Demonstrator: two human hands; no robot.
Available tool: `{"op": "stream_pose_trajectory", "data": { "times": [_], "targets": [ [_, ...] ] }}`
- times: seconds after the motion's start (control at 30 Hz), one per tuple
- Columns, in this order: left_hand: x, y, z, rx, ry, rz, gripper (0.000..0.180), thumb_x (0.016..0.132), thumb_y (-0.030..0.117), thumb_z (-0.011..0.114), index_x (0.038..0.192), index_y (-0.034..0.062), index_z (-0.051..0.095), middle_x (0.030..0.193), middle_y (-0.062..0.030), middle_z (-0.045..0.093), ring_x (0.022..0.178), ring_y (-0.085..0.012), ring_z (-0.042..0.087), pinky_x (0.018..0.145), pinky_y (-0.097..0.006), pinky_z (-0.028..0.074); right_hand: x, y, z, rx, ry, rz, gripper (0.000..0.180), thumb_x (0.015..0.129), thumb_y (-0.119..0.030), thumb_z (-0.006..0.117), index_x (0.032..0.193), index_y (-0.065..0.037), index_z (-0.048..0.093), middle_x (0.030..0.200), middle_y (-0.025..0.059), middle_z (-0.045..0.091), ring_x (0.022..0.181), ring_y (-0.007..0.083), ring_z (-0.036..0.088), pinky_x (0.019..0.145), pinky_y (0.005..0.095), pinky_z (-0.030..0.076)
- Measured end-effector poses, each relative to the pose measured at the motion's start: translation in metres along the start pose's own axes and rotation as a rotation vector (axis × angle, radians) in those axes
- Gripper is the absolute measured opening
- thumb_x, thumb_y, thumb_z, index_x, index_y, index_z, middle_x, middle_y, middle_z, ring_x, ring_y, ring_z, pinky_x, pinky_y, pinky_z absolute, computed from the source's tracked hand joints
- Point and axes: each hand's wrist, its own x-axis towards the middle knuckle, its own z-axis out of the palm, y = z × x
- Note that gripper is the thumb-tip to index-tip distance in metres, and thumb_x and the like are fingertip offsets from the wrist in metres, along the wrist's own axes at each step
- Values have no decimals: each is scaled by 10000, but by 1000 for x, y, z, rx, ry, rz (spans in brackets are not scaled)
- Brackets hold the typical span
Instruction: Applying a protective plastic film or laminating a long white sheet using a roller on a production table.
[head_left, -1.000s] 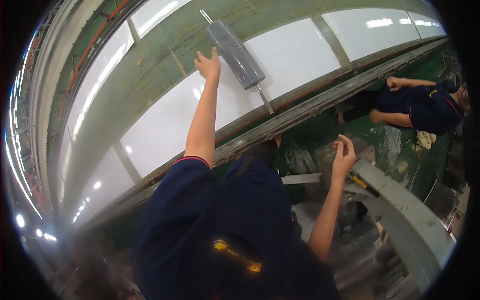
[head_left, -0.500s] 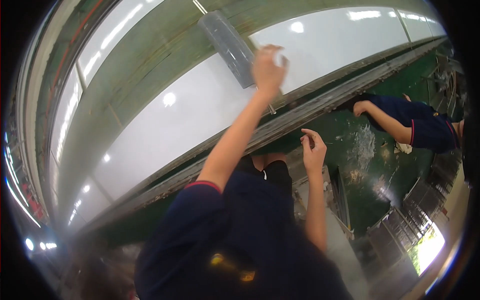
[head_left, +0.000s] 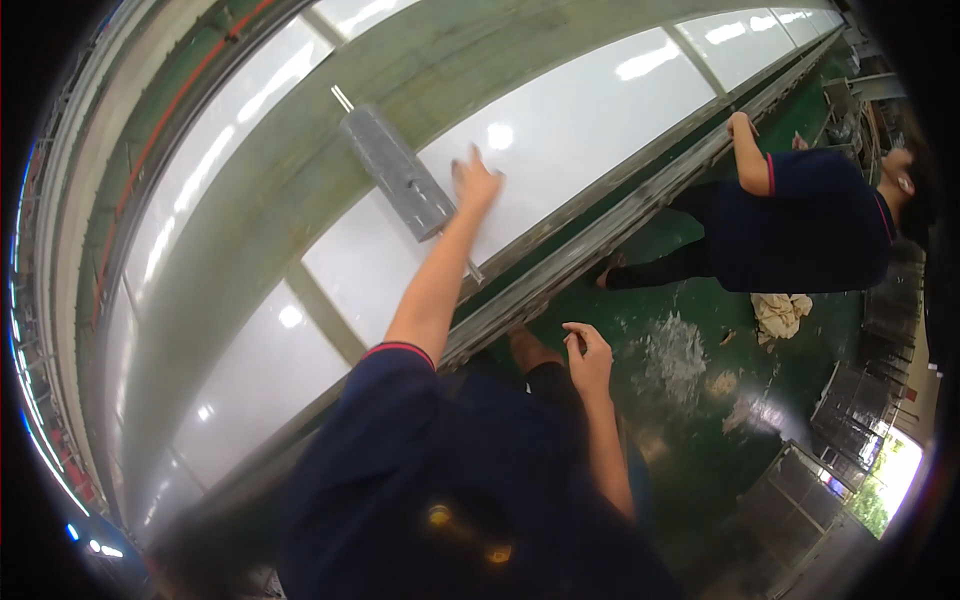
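Note:
A dark grey roller (head_left: 395, 165) lies across a row of glossy white panels (head_left: 590, 125), and a thin metal rod sticks out at each end. Just right of the roller's near half is my left hand (head_left: 477, 184), reaching over a white panel. Its fingers look spread and somewhat blurred, with nothing seen in them; whether it touches the roller or panel I cannot tell. My right hand (head_left: 592, 362) hangs in front of me on the near side of the long rail (head_left: 540, 290), fingers loosely bent, thumb apart from the forefinger, nothing visible between them.
Green gaps (head_left: 325, 310) separate the panels. At right a co-worker (head_left: 800, 220) in a dark shirt has a hand on the rail. A crumpled beige cloth (head_left: 780, 315) and whitish stains mark the green floor (head_left: 650, 420). Dark racks (head_left: 790, 480) stand at lower right.
The view has shifted along the line. My left hand has moved back from the roller's near end to its right side. My right hand remains loosely bent. More of the co-worker shows.

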Motion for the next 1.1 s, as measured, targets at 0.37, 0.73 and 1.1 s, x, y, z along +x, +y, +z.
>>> {"op": "stream_pose_trajectory", "data": {
  "times": [0.37, 0.73, 1.1],
  "targets": [
    [105, 232, 8, -56, 441, -41, 799, 837, 504, 812, 1527, 202, 546, 1653, -275, 346, 1542, -465, 311, 1252, -601, 261, 255, 109, -261, 45, 187, 82, 205, 986, -7, 604, 1124, -22, 754, 921, 93, 726, 817, 155, 713, 745, 289, 553],
    [24, 607, 96, -337, 364, 645, 622, 919, 169, 737, 1516, 123, 568, 1511, -193, 530, 1436, -377, 486, 1225, -576, 339, 497, 156, -452, 111, 87, 204, 185, 1005, -11, 611, 1128, 5, 749, 877, 58, 715, 808, 106, 673, 774, 270, 548],
    [218, 905, 234, 84, 322, -439, 996, 946, 502, 711, 1657, -20, 250, 1599, -406, 360, 1527, -478, 365, 1253, -492, 320, 676, 264, -635, 137, 51, 107, 186, 980, -41, 625, 1101, -19, 764, 937, 94, 749, 814, 169, 724, 758, 303, 560]
  ]
}}
